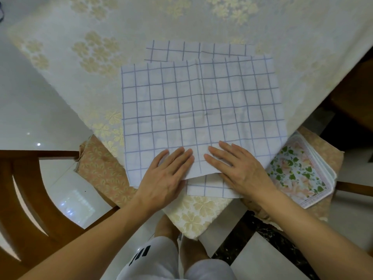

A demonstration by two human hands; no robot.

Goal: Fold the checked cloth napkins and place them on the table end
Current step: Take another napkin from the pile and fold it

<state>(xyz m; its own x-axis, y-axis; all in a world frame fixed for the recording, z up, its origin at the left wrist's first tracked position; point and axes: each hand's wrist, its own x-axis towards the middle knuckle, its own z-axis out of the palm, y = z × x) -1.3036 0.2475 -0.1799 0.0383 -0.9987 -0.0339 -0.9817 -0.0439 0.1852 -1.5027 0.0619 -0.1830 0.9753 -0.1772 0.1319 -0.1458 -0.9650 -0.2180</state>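
Nearest the camera are the person's two forearms, reaching to the near edge of the top napkin (201, 110). The left hand (167, 174) lies flat on that napkin's near-left part, fingers straight and close together, gripping nothing. The right hand (238, 170) lies flat beside it, on the napkin's near-right part, fingers straight and slightly spread, also holding nothing.

The top napkin is spread open on the flowered tablecloth (80, 57), at a corner of the table. Its near edge reaches the table edge or slightly past it. A second checked napkin (197, 50) lies under it: a strip shows beyond the top napkin's far edge, and a strip just nearer than its near edge, between the hands, is probably the same cloth. No fold is made yet, I judge.

The risks follow from this layering. If either hand pinches the near edge carelessly, it could catch the lower napkin too and fold both together. Because the near edge sits at the table's corner, a push toward the person could slide the cloth off toward the chair cushion (96, 170) left of the napkin. The thin fabric already shows creases, so an uneven lift could leave the checks misaligned. The stack of floral trays (298, 174) sits just right of the napkin, where a sweeping right hand might knock it.
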